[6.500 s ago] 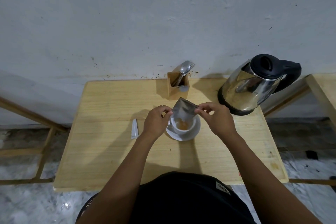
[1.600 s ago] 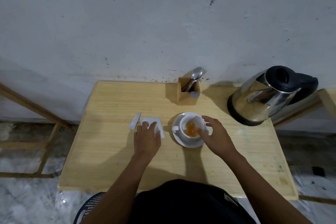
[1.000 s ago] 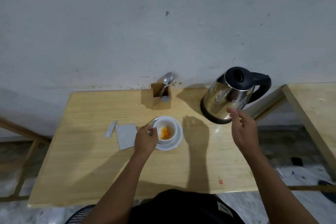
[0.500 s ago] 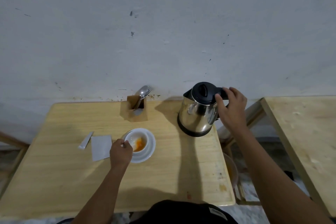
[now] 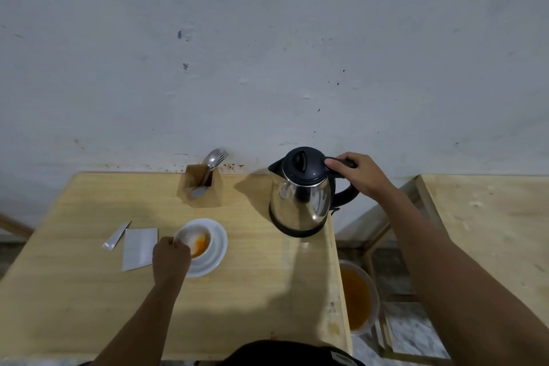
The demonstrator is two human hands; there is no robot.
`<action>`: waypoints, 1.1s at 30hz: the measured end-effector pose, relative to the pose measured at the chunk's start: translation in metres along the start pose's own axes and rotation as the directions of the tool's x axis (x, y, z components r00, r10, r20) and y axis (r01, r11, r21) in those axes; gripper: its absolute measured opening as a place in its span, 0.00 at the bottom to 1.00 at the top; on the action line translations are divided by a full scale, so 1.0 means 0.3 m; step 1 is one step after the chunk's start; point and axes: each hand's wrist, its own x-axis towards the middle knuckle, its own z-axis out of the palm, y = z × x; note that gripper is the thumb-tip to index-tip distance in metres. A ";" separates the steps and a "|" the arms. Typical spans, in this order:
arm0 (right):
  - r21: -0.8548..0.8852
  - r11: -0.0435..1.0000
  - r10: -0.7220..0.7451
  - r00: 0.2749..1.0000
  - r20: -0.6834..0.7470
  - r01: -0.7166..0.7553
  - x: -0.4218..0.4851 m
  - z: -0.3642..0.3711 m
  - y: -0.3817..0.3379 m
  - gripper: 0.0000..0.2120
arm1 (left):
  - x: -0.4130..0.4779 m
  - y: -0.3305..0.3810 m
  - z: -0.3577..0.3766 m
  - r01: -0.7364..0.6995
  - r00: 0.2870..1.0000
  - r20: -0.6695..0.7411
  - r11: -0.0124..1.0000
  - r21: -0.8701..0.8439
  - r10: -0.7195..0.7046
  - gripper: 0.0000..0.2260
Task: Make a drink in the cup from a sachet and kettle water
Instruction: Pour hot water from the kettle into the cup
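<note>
Both hands: cup, kettle

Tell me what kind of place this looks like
Probably a plain, makeshift drink-making corner rather than a fitted kitchen. A bare wooden table stands against a scuffed white wall, with an electric kettle and a small wooden cutlery holder on it.

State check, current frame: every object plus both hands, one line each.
kettle: upright on the table, lid shut, not pouring
cup: on saucer, orange powder inside, no water visible
saucer: flat on table under cup
sachet: flat on table, left of the cup
torn strip: loose on table beside sachet
cutlery holder: upright, spoon and fork inside
left hand: holding the cup's near-left side
right hand: closed on kettle handle
</note>
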 end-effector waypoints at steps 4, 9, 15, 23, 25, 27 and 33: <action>0.005 0.999 0.054 0.998 0.026 -0.054 0.037 -0.017 0.046 0.35 | 0.000 0.012 0.001 0.001 1.000 0.003 1.000 0.017 -0.001 0.13; 0.069 0.997 0.032 0.999 -0.016 -0.031 0.066 -0.001 0.060 0.33 | 0.002 0.008 -0.005 -0.005 1.000 0.006 1.000 0.028 0.005 0.13; 0.133 0.990 -0.029 0.988 -0.152 0.050 0.072 0.037 0.095 0.41 | 0.008 0.002 -0.009 0.001 1.000 0.023 0.999 0.032 -0.002 0.13; 0.110 0.989 -0.063 0.948 -0.313 0.102 0.028 0.073 0.068 0.32 | 0.023 -0.003 -0.033 0.014 0.993 0.118 1.000 0.018 -0.016 0.15; 0.099 0.986 -0.091 0.940 -0.330 0.130 0.017 0.074 0.052 0.32 | 0.022 -0.004 -0.042 0.008 0.990 0.138 1.000 0.019 -0.010 0.15; 0.098 0.983 -0.113 0.932 -0.345 0.156 0.008 0.070 0.028 0.34 | 0.018 -0.005 -0.052 0.036 0.988 0.153 0.999 -0.014 -0.033 0.14; 0.021 0.962 -0.250 0.910 -0.331 0.272 -0.012 0.054 -0.098 0.35 | 0.001 0.001 -0.089 -0.051 0.976 0.210 0.998 -0.022 0.055 0.12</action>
